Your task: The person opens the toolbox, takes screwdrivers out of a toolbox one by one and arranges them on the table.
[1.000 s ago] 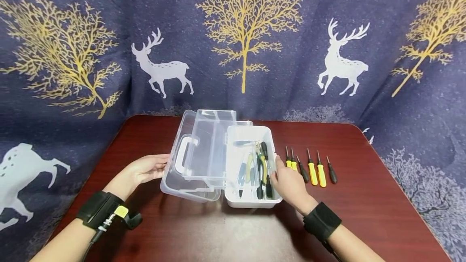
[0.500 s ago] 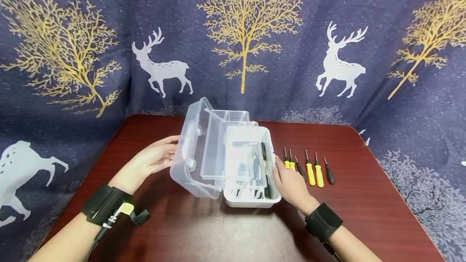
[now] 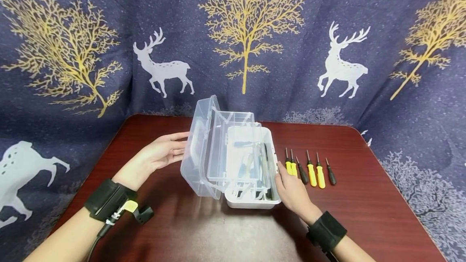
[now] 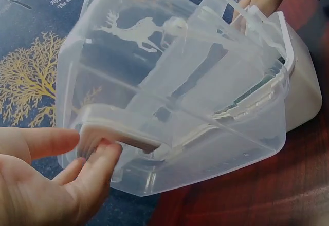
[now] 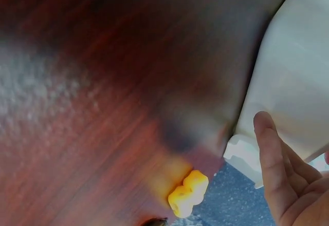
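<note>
A white toolbox stands mid-table, its clear lid tilted partway up on the left side. Clear plastic trays joined to it spread over the box and blur the tools lying inside. My left hand touches the lid's outer face with fairly straight fingers. In the left wrist view, the fingertips lie by the lid's white handle. Against the toolbox's right wall rests my right hand; the right wrist view has its fingers extended along that white wall.
Right of the toolbox, several screwdrivers lie on the dark red table. Some have yellow handles, such as this screwdriver; others are black, like the outermost screwdriver. A blue patterned cloth hangs behind the table.
The lid has swung up and rightward, from lying back to standing steeply, and the trays have shifted right over the box. My left hand has moved right with the lid. My right hand stays at the wall.
</note>
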Available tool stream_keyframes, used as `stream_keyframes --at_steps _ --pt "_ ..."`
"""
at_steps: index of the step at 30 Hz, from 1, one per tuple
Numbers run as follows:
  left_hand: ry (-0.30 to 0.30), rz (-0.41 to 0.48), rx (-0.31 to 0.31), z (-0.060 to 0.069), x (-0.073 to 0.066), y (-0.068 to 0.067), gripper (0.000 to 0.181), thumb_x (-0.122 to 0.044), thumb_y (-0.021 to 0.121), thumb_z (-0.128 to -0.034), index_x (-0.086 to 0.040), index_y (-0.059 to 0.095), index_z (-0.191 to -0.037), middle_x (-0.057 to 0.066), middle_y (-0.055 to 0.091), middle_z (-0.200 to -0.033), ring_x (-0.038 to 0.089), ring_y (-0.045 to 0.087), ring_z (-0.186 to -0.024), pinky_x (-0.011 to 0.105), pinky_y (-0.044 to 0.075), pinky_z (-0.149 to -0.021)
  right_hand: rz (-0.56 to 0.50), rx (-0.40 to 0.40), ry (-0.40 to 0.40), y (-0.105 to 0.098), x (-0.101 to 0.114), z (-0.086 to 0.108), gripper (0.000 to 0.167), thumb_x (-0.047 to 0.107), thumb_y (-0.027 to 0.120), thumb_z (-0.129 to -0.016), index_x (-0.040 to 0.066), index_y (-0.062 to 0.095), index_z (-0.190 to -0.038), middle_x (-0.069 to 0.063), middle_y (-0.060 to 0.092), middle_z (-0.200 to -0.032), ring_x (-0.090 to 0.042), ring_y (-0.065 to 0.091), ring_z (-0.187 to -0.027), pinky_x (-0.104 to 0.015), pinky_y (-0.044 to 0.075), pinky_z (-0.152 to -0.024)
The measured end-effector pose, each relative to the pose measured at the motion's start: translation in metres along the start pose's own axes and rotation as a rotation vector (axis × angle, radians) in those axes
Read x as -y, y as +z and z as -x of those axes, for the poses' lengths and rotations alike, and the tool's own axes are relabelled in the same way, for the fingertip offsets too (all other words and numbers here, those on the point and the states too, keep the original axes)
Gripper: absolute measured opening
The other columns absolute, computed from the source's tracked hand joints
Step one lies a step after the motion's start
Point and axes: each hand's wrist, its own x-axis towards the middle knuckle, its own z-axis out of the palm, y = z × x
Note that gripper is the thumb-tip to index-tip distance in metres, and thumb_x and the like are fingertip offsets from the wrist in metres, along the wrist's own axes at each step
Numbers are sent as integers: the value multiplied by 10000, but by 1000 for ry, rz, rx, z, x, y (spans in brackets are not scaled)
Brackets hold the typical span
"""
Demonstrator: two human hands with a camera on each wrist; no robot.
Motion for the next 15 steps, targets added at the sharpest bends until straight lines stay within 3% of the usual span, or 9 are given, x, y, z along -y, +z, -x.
stream_keyframes --at_steps 2,5,10,15 --pt "-1 7 7 -3 -1 3 665 -9 464 -970 49 91 -1517 -113 711 -915 30 683 -876 188 555 -785 -4 -10 -1 0 -1 2 475 223 418 -1004 -6 432 -1420 -246 699 -1014 -312 680 -807 -451 527 -708" --pt "-11 -2 1 -8 -2 8 641 -35 460 -982 51 114 -1514 -118 706 -924 13 673 -883 178 551 -797 -22 -14 2 0 -2 4 467 237 402 -1010 4 449 -1412 -250 640 -1222 -352 673 -993 -506 522 -813" --pt "-23 -63 -19 -17 -5 18 601 -124 491 -991 33 218 -1503 -92 672 -1022 -6 653 -916 177 543 -836 -72 -16 7 -2 -3 7 422 226 385 -1017 40 511 -1374 -196 644 -1249 -328 657 -1064 -511 512 -870" --pt "-30 -103 -28 -24 -7 26 597 -169 515 -985 32 266 -1488 -94 666 -1008 -2 651 -909 176 545 -822 -128 -25 16 -3 -6 11 400 251 355 -1032 92 574 -1327 -123 689 -1194 -256 660 -1072 -480 523 -876"
